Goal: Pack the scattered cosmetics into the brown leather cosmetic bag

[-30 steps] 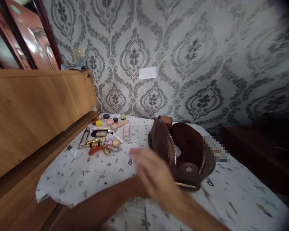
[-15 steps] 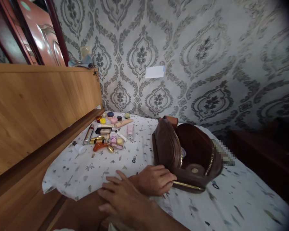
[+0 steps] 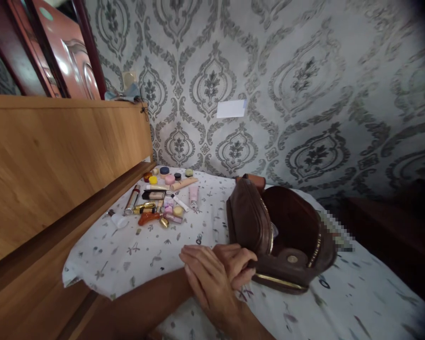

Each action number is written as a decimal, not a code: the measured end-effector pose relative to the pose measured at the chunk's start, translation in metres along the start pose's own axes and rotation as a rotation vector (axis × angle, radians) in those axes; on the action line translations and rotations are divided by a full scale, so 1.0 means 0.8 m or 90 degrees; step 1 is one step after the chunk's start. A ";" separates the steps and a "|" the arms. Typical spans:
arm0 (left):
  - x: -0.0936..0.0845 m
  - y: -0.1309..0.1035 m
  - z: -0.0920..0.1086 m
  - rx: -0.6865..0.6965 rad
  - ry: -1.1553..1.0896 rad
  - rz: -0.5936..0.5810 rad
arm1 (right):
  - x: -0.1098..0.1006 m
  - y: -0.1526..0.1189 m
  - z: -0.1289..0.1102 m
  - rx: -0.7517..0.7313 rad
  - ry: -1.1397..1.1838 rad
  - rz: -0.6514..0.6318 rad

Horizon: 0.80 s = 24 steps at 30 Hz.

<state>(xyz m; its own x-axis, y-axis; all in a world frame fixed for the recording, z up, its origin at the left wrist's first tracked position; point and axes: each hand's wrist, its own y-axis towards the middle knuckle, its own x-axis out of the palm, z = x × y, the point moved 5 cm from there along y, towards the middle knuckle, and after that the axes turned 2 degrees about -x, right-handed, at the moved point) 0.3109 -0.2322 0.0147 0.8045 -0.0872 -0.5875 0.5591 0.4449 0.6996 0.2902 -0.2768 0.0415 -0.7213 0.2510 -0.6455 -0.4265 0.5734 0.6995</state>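
My left hand (image 3: 238, 265) reaches in from the lower left and rests beside the near left corner of a brown leather handbag (image 3: 246, 215). Its fingers are loosely bent and slightly apart, with nothing seen in them; whether the fingertips touch the leather I cannot tell. Across the left wrist lies my right hand (image 3: 208, 278), fingers stretched out, covering part of the left hand. The handbag stands with its gold zips undone, showing a dark inside and a round magnetic snap (image 3: 292, 259). A small clear object (image 3: 275, 230) shows at its inner edge.
On the white patterned sheet (image 3: 127, 264), cosmetics lie to the left: a pink tube (image 3: 193, 196), an orange-brown item (image 3: 148, 218), a white bottle (image 3: 117, 219) and several small jars. A wooden board (image 3: 67, 141) borders the left; a papered wall (image 3: 212, 61) stands behind.
My right hand has moved right and up along the left forearm onto the wrist, its fingers coming closer together. My left hand has shifted slightly, its fingers less flat against the handbag.
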 end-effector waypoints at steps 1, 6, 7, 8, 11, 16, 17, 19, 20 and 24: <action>-0.004 0.001 -0.003 -0.002 0.005 0.011 | -0.007 -0.005 -0.004 -0.021 0.006 0.025; -0.021 0.012 -0.030 0.008 0.048 0.023 | -0.011 -0.021 -0.016 -0.087 0.005 0.107; -0.025 0.013 -0.038 -0.001 0.058 0.022 | -0.009 -0.022 -0.016 -0.090 0.004 0.109; -0.029 0.015 -0.046 -0.019 0.067 0.027 | -0.007 -0.024 -0.015 -0.087 0.006 0.108; -0.041 0.016 -0.068 -0.080 0.072 0.052 | -0.004 -0.027 -0.008 -0.051 0.049 0.121; -0.052 0.015 -0.095 -0.215 0.005 0.076 | 0.001 -0.035 0.020 0.126 0.172 0.168; -0.053 0.014 -0.100 -0.243 -0.009 0.081 | 0.005 -0.037 0.027 0.175 0.197 0.161; -0.056 0.012 -0.111 -0.287 -0.031 0.101 | 0.012 -0.042 0.040 0.268 0.253 0.139; -0.060 0.012 -0.117 -0.304 -0.037 0.118 | 0.016 -0.045 0.046 0.308 0.280 0.130; -0.093 0.021 -0.158 -0.388 0.023 0.175 | 0.028 -0.053 0.062 0.438 0.364 0.101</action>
<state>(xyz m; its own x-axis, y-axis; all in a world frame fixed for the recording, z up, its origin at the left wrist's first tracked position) 0.2352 -0.1054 0.0189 0.8882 0.1265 -0.4418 0.1130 0.8717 0.4768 0.3193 -0.2567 -0.0185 -0.9830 0.0457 -0.1781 -0.0121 0.9505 0.3105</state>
